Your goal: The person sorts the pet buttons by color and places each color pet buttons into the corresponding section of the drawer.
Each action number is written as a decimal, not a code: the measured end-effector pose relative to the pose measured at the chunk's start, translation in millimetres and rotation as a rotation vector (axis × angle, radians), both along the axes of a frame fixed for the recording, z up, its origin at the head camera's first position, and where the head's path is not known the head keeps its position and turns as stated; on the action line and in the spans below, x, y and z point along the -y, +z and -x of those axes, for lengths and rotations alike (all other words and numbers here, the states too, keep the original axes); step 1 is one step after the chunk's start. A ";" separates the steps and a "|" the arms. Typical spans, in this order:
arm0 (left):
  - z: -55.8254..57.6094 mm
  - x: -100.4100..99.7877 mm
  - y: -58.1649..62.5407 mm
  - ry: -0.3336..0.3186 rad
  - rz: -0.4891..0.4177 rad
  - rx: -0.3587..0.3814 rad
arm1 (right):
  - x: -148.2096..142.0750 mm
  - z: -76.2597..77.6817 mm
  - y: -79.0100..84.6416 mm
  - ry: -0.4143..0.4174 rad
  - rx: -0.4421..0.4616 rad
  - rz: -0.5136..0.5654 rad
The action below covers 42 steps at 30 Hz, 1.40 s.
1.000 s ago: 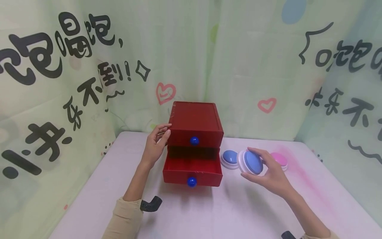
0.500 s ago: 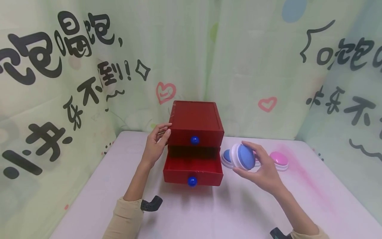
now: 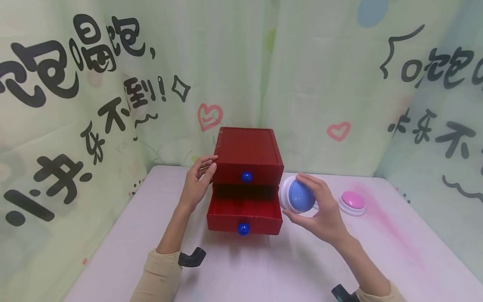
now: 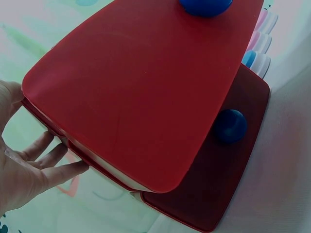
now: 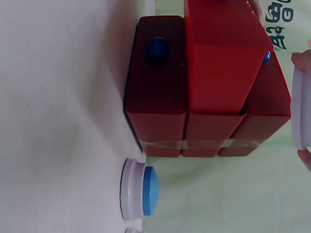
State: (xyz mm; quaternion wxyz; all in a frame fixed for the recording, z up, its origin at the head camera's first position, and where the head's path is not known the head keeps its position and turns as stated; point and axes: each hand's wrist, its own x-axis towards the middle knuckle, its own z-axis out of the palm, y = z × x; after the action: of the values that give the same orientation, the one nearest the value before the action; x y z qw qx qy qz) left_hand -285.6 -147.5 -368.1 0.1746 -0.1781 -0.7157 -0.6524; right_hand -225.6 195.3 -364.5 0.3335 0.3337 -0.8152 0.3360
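A red drawer cabinet (image 3: 247,147) stands on the table, its middle drawer (image 3: 244,209) pulled out, with blue ball knobs on the fronts. My left hand (image 3: 198,179) touches the cabinet's left side, fingers extended, as the left wrist view also shows. Between thumb and fingers, my right hand (image 3: 325,218) holds a round push button (image 3: 302,196) with a white base and blue dome, tilted in the air just right of the open drawer. Only the white rim of that button (image 5: 302,109) appears in the right wrist view.
A second blue-domed button (image 5: 150,191) stands on the table beside the cabinet, mostly hidden behind the held one in the head view. Farther right sits a pink button (image 3: 352,201). A printed curtain (image 3: 302,92) encloses the white table (image 3: 234,272) at the back and sides.
My right hand has carried the blue push button leftward, up close to the cabinet's right side, uncovering the pink button. My left hand has stayed against the cabinet.
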 end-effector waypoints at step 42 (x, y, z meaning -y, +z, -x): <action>-1.5 -0.1 0.6 0.001 0.003 0.014 | 85.0 2.8 8.9 0.248 -0.013 0.014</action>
State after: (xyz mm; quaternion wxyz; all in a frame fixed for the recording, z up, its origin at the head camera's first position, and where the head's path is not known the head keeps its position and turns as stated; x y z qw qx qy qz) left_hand -284.1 -147.5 -367.5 0.1699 -0.1734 -0.7179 -0.6525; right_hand -228.4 110.3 -355.7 0.2973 0.4317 -0.7631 0.3781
